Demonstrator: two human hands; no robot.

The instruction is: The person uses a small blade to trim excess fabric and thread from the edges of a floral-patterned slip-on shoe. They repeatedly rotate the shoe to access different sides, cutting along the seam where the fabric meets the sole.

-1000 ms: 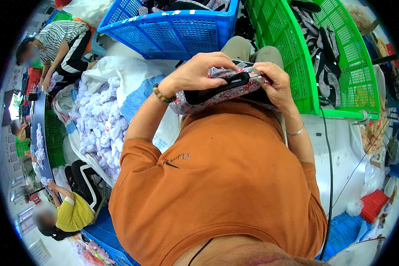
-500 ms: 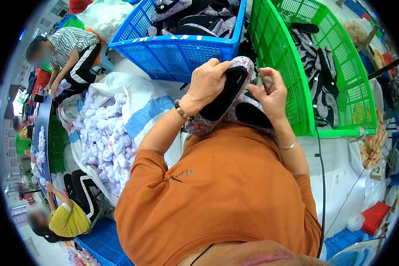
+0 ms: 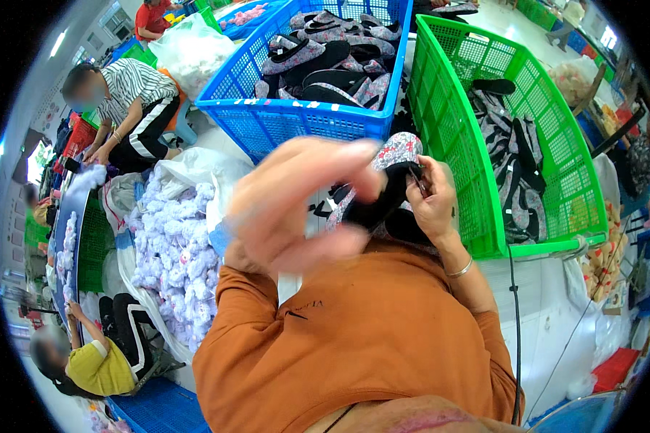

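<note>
In front of my chest is a slipper (image 3: 374, 211) with a black inside and a flowered grey, pink and red fabric outside. Behind it on my lap, a second dark slipper (image 3: 406, 226) shows partly. My right hand (image 3: 433, 202) is closed at the slipper's right edge, a small dark metal tool between its fingers; its exact kind is hidden. My left hand (image 3: 296, 198), blurred by motion, is raised over the slipper's left side. Its thumb and forefinger stand apart, with nothing seen between them, and it hides part of the slipper.
Ahead stands a blue crate (image 3: 289, 119) full of flowered slippers. A green crate (image 3: 462, 144) to the right holds more. Left lies a white sack (image 3: 227, 169) of fluffy lilac pieces (image 3: 173, 245). Two co-workers sit farther left. A black cable (image 3: 514, 317) hangs at my right.
My left hand has come off the slipper and lifted nearer the camera. My right hand has moved left, onto the slipper's edge. The view has shifted, showing more of the blue crate.
</note>
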